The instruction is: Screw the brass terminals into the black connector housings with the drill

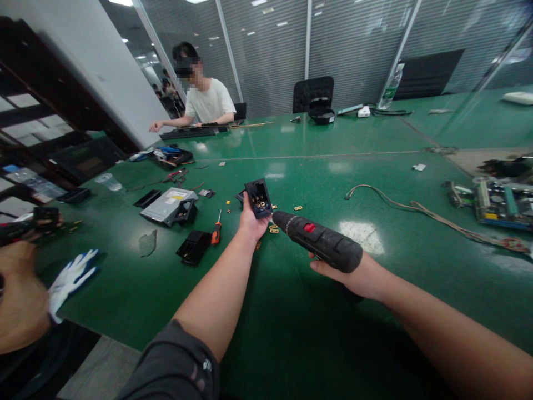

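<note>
My left hand (251, 221) is closed on a small black plastic housing (259, 198) with brass contacts inside, held tilted above the green table (291, 311). My right hand (350, 276) grips a black electric screwdriver (318, 240) with a red switch. Its tip points left at the lower right corner of the housing, touching or nearly touching it. Small brass pieces (273, 228) lie on the table just below the housing.
An orange-handled screwdriver (216, 232), black plastic parts (194, 246), a grey drive unit (169, 204) and a white-blue glove (70, 279) lie at the left. A cable (420, 210) and circuit boards (497, 203) are at the right. One person sits at the far end; another person's hand (19, 303) is near left.
</note>
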Demonstrator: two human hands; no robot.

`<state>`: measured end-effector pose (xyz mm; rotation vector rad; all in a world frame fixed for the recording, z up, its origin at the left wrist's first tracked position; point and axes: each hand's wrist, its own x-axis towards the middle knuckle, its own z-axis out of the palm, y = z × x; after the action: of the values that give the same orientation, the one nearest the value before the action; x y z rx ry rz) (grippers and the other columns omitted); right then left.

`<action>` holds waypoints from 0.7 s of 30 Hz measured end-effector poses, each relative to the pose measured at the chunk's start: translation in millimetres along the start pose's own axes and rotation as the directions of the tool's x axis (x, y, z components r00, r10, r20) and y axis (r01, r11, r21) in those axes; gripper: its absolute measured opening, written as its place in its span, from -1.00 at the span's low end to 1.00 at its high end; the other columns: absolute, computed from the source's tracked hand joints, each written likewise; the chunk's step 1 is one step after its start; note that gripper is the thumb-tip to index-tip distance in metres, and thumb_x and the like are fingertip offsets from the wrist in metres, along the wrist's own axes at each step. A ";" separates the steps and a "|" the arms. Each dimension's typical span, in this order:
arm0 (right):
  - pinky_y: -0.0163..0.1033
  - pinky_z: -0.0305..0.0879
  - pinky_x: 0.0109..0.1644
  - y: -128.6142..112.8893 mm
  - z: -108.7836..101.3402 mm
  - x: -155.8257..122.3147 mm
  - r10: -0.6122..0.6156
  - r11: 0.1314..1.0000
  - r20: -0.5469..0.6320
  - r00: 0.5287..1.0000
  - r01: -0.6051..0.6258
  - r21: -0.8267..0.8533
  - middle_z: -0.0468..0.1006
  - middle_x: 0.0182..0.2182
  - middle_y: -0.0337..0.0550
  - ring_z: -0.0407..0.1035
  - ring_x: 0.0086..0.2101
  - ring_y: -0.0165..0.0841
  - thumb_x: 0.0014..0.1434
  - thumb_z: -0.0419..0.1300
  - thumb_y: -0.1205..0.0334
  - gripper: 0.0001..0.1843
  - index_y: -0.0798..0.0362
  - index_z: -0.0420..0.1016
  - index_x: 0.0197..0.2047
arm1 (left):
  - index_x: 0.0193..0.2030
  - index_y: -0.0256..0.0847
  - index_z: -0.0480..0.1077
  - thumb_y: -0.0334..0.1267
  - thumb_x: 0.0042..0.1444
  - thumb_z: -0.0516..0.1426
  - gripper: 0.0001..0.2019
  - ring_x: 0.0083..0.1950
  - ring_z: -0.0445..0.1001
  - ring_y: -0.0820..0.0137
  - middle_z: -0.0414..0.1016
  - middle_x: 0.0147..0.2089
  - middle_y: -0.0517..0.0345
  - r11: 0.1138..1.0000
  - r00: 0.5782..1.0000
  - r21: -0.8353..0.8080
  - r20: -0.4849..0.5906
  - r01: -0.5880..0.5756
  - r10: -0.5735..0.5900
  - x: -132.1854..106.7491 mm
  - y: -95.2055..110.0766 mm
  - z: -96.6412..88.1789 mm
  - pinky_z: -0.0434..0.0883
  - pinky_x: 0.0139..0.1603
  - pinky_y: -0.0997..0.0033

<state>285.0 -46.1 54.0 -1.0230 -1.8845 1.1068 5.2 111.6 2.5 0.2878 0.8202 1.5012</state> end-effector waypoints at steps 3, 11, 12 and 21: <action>0.05 0.75 0.05 1.0 -0.1 0.0 0.003 1.000 0.003 1.000 -0.003 0.003 0.83 -0.15 -0.05 0.75 -0.16 -0.10 0.34 0.44 -0.03 -0.67 -0.04 0.67 0.05 | -0.04 -0.22 0.66 0.37 0.58 0.24 -0.40 -0.32 0.66 0.28 0.70 -0.23 0.02 1.000 1.000 -0.005 -0.006 0.002 -0.002 0.2 0.0 0.2 0.57 -0.26 0.30; 0.09 0.77 0.05 2.5 -1.1 -0.4 -0.015 1.000 0.004 1.000 0.015 -0.010 0.85 -0.14 -0.03 0.76 -0.16 -0.08 0.35 0.45 0.00 -0.68 -0.03 0.68 0.06 | -0.02 -0.22 0.65 0.40 0.56 0.25 -0.38 -0.33 0.65 0.30 0.69 -0.24 0.04 1.000 1.000 0.001 0.000 -0.002 0.002 1.1 -0.1 0.3 0.57 -0.29 0.32; 0.10 0.77 0.06 2.7 -1.1 -0.6 -0.010 1.000 0.005 1.000 0.010 -0.012 0.85 -0.13 -0.02 0.76 -0.15 -0.07 0.35 0.46 0.00 -0.68 -0.03 0.68 0.07 | -0.02 -0.22 0.65 0.40 0.56 0.25 -0.39 -0.33 0.64 0.30 0.69 -0.24 0.04 1.000 1.000 0.002 0.000 -0.003 0.003 1.3 -0.1 -0.1 0.57 -0.29 0.32; 0.07 0.75 0.03 -0.7 -1.2 -0.5 0.016 1.000 0.016 1.000 -0.016 -0.009 0.83 -0.16 -0.07 0.72 -0.20 -0.11 0.35 0.44 0.00 -0.69 -0.05 0.66 0.06 | 0.00 -0.22 0.66 0.41 0.55 0.25 -0.38 -0.29 0.66 0.29 0.70 -0.22 0.03 1.000 1.000 0.014 -0.003 0.008 -0.008 2.2 0.0 -1.8 0.56 -0.24 0.32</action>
<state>286.0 -46.3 55.0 -1.0387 -1.8988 1.1193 3.7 113.1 0.6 0.2923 0.8336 1.4897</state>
